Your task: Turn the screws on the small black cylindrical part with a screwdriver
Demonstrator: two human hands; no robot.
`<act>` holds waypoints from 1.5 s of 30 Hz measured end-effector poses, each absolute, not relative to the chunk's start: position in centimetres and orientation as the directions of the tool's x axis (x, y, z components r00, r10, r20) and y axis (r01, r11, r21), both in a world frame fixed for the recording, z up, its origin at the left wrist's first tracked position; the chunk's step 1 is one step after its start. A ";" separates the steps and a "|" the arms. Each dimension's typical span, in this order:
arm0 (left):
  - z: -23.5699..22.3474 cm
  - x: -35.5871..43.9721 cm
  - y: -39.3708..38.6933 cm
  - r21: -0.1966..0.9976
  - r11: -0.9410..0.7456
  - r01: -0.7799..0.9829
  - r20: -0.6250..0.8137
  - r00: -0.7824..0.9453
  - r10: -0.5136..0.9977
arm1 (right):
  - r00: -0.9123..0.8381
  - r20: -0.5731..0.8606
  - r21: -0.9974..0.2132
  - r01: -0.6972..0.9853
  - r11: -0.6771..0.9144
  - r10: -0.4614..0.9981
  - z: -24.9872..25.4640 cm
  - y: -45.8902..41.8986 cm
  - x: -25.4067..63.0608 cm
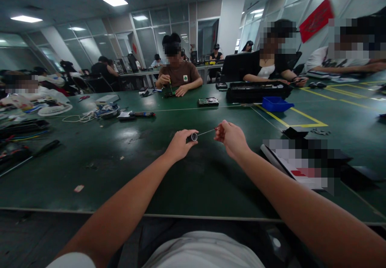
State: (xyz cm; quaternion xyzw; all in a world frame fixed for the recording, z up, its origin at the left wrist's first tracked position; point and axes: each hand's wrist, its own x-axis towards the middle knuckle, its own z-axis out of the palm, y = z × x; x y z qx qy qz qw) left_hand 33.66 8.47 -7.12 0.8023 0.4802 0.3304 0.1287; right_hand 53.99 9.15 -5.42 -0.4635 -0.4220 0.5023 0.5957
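Note:
Between the thumb and fingers of my left hand (pixel 180 144) is a small dark round part (pixel 194 137) with a pale ring on the end facing me. My right hand (pixel 232 137) is closed around the red handle of a thin screwdriver (pixel 208 131). Its metal shaft points left, and the tip reaches the round part or lies just behind it; I cannot tell which. Both hands are held above the green table (pixel 181 179), my forearms coming in from the lower corners.
Ahead lies a hard-drive-like device (pixel 208 101), with a blue bin (pixel 276 104) to its right. Black pieces and papers (pixel 297 167) are at right. A long screwdriver (pixel 45 148) and cables lie left. A person in a brown shirt (pixel 181 77) works opposite.

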 end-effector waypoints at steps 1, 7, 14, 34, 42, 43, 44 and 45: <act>-7.2 33.6 8.5 0.527 -0.498 0.689 0.401 0.315 0.860 | 0.167 0.094 -0.978 -0.170 0.123 0.981 -5.4 9.1 54.0; -7.2 33.7 8.5 0.542 -0.490 0.683 0.411 0.292 0.863 | 0.153 0.293 -0.956 0.043 0.290 0.944 -5.5 8.7 53.5; -6.9 33.8 8.3 0.509 -0.464 0.725 0.416 0.265 0.870 | 0.063 0.437 -0.866 0.300 0.400 0.897 -4.8 7.5 53.4; -7.2 33.1 8.7 0.448 -0.476 0.757 0.427 0.287 0.858 | -0.024 0.471 -0.822 0.349 0.449 0.882 -5.3 7.4 53.3; -7.3 33.1 8.9 0.459 -0.452 0.765 0.418 0.263 0.869 | -0.032 0.490 -0.800 0.382 0.463 0.871 -5.5 7.5 53.2; -7.3 33.1 8.9 0.461 -0.454 0.763 0.419 0.264 0.869 | -0.035 0.489 -0.799 0.383 0.464 0.871 -5.5 7.5 53.2; -7.4 33.1 8.9 0.462 -0.455 0.761 0.420 0.265 0.868 | -0.035 0.489 -0.799 0.384 0.463 0.872 -5.5 7.4 53.2; -7.4 33.1 8.9 0.462 -0.455 0.761 0.420 0.264 0.868 | -0.034 0.489 -0.798 0.387 0.463 0.872 -5.4 7.4 53.2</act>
